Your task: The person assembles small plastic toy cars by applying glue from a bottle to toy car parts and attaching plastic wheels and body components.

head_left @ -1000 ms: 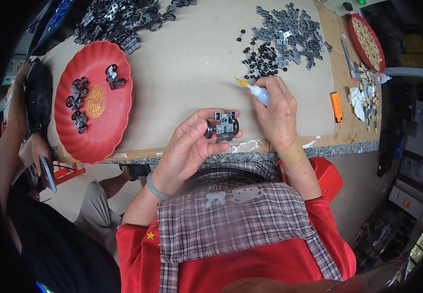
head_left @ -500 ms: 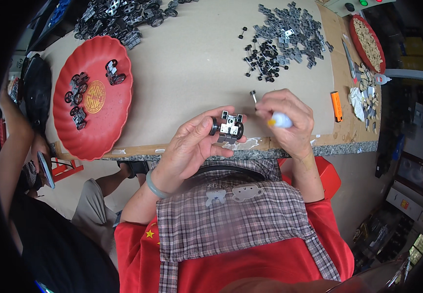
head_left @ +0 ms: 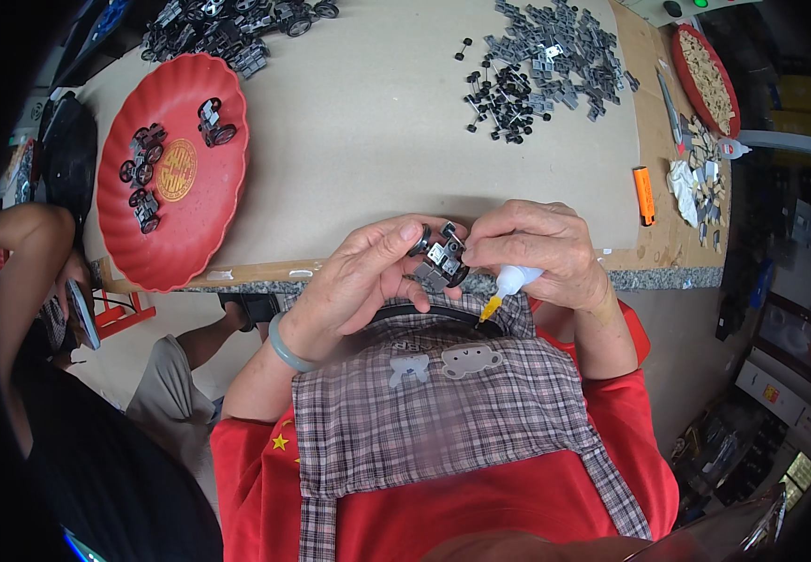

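In the head view, near the middle of the frame, the left hand (head_left: 368,276) pinches a small black toy car frame with wheels (head_left: 440,258) at the edge of the tan surface (head_left: 359,122). The right hand (head_left: 541,248) touches it too, its grip closed around a small white glue bottle with a yellow tip (head_left: 508,286), it seems. A round red plastic tray (head_left: 185,239) sits at upper left.

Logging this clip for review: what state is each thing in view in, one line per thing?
small wheeled assembly: off the table, pinched between both hands.
left hand: fingers closed on the assembly.
right hand: touching the assembly, gripping the glue bottle.
glue bottle: tilted, yellow nozzle pointing down toward the person.
red tray: on the table, holding several wheeled assemblies.
grey parts pile: loose on the table.
orange cutter: lying flat.
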Motion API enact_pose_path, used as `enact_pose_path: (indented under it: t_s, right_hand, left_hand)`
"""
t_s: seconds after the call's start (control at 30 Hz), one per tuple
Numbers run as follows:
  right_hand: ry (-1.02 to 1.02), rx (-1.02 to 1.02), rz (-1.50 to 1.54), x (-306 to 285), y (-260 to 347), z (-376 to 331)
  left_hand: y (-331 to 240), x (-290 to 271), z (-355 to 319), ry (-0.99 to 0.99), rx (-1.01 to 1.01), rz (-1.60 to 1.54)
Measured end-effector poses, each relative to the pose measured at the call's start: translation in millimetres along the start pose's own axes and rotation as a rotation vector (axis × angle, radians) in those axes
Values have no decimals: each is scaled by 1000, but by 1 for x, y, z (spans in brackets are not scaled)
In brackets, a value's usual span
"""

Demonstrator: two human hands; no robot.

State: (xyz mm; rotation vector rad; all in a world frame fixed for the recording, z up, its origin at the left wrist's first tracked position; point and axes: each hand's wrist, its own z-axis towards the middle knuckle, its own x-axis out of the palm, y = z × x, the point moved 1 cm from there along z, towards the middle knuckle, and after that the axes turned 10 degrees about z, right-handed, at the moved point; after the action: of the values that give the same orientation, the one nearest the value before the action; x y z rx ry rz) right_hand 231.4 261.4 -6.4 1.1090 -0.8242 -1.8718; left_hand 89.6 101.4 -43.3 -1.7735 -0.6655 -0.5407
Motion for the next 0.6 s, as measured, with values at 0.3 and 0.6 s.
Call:
enact_pose_path:
  t_s: [0.3,0.6]
  right_hand:
    - [86,17,-90,-2,4,-1]
    - [204,36,-218,-2,15,1]
  left_hand:
    - [-2,2,-3,-28,-9,167]
    - [-1,-1,-1,-33,-54,369]
